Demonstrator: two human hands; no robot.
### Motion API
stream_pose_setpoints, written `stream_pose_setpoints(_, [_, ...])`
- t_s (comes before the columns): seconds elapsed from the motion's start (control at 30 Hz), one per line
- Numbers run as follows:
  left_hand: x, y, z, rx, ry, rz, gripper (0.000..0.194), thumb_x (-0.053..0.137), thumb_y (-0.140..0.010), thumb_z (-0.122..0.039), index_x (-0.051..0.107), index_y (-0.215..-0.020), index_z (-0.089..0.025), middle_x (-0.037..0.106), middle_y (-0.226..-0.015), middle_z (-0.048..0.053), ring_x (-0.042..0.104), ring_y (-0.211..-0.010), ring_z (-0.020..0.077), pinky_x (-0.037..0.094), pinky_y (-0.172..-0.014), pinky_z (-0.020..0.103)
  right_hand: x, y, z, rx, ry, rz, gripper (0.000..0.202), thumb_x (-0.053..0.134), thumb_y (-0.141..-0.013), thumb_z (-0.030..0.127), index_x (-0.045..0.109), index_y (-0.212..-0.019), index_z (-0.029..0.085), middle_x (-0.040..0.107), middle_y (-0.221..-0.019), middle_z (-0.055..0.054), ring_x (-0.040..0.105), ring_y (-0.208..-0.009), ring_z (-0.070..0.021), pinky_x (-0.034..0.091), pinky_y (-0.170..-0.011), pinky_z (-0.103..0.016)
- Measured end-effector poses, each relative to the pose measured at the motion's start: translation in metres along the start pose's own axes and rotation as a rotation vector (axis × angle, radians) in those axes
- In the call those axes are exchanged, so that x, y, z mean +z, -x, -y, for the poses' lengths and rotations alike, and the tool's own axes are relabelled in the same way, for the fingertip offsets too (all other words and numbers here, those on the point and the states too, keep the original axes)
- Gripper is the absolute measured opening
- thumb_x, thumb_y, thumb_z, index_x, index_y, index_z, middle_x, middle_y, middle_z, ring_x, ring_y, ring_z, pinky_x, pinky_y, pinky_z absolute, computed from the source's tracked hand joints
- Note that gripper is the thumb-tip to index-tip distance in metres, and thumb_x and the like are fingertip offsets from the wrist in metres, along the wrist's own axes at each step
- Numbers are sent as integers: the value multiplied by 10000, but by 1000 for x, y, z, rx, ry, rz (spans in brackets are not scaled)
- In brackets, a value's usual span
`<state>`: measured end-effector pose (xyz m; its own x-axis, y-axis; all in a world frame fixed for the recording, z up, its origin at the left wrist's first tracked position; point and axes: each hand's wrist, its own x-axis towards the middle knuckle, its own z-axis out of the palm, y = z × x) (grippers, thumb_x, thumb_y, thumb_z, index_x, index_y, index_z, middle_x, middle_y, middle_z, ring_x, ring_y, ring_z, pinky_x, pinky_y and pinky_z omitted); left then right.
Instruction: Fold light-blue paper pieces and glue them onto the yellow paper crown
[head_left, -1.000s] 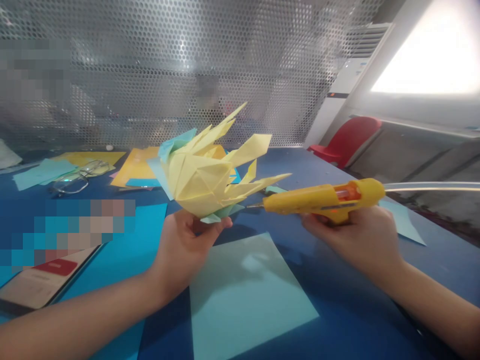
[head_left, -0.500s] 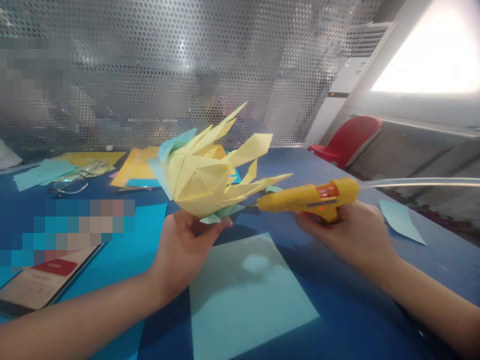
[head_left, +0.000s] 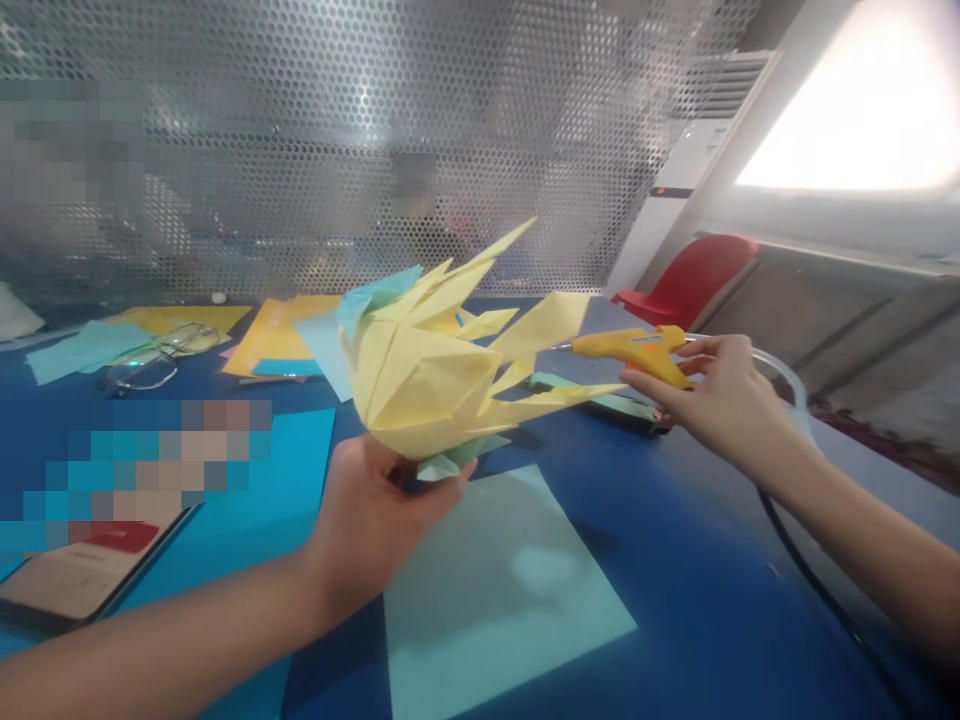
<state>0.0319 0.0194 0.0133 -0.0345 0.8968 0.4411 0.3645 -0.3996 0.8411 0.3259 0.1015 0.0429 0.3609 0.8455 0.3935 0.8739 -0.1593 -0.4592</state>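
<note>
My left hand point(head_left: 390, 510) grips a folded yellow paper model point(head_left: 420, 370) from below, holding it above the table. Long pointed yellow strips fan out from the model to the right. Pale green folded paper point(head_left: 457, 458) shows at its underside by my thumb, and a turquoise folded piece point(head_left: 382, 290) sits on its upper left. In my right hand point(head_left: 712, 395) is a yellow hot glue gun point(head_left: 630, 352), nozzle toward the left, close to the strip tips; whether it touches them I cannot tell. A pale glue stick curves out behind the gun.
A pale green sheet point(head_left: 510, 610) lies below the model, a blue sheet point(head_left: 300, 470) and a phone point(head_left: 90, 580) to the left. Farther back are glasses point(head_left: 142, 368) and coloured papers point(head_left: 281, 335). A dark cable point(head_left: 810, 580) runs at right, near a red chair point(head_left: 697, 270).
The glue gun has moved away and slightly up, back from the model's underside. My left hand has shifted the paper model right and a little down.
</note>
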Motion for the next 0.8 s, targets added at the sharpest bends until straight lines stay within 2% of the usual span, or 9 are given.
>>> stream_pose_setpoints(0.1, [-1,3,3,38,-52,0,137,745,-720,-244,783,-850,-230,785,-732,-25,724,-633,184,576,-525,211,1,-4,-4,12,65,68,383,684,-839,433,537,-1051,150,631,-959,-49,623,-769,-166,523,-690,-337])
stream_pose_setpoints(0.2, [-2,4,6,59,-111,4,91,732,-739,-280,777,-799,-230,767,-673,-18,705,-588,191,546,-468,225,1,-7,-5,-15,107,156,297,586,-936,386,601,-1124,156,644,-1053,-55,638,-891,-180,544,-782,-382])
stream_pose_setpoints(0.4, [-2,6,7,87,-200,16,138,734,-748,-338,759,-732,-203,789,-750,50,744,-693,259,578,-516,267,-1,-9,-8,-52,112,274,299,583,-943,367,604,-1155,157,640,-1135,-73,645,-951,-197,550,-817,-404])
stream_pose_setpoints(0.53, [-2,8,6,120,-225,11,140,735,-757,-346,765,-757,-209,784,-707,41,737,-626,237,559,-458,247,1,-13,-13,-93,68,265,275,574,-950,348,606,-1161,172,633,-1162,-75,640,-964,-195,550,-827,-399])
stream_pose_setpoints(0.67, [-1,9,4,182,-228,-14,127,732,-768,-319,778,-850,-233,787,-705,2,727,-568,190,578,-488,227,2,-8,-7,-179,-57,147,269,582,-946,333,604,-1158,168,622,-1184,-79,629,-1002,-204,539,-851,-416])
stream_pose_setpoints(0.73, [0,8,4,213,-232,-35,118,729,-775,-305,778,-864,-245,798,-756,-7,748,-632,188,604,-567,223,1,4,4,-240,-168,107,239,599,-932,335,626,-1094,161,640,-1131,-69,629,-982,-201,534,-847,-414])
stream_pose_setpoints(0.8, [0,9,3,240,-246,-56,116,729,-774,-275,775,-879,-256,804,-801,-15,761,-693,188,611,-626,219,-1,25,19,-303,-308,152,163,656,-860,340,673,-903,184,677,-927,-28,638,-881,-195,532,-821,-393])
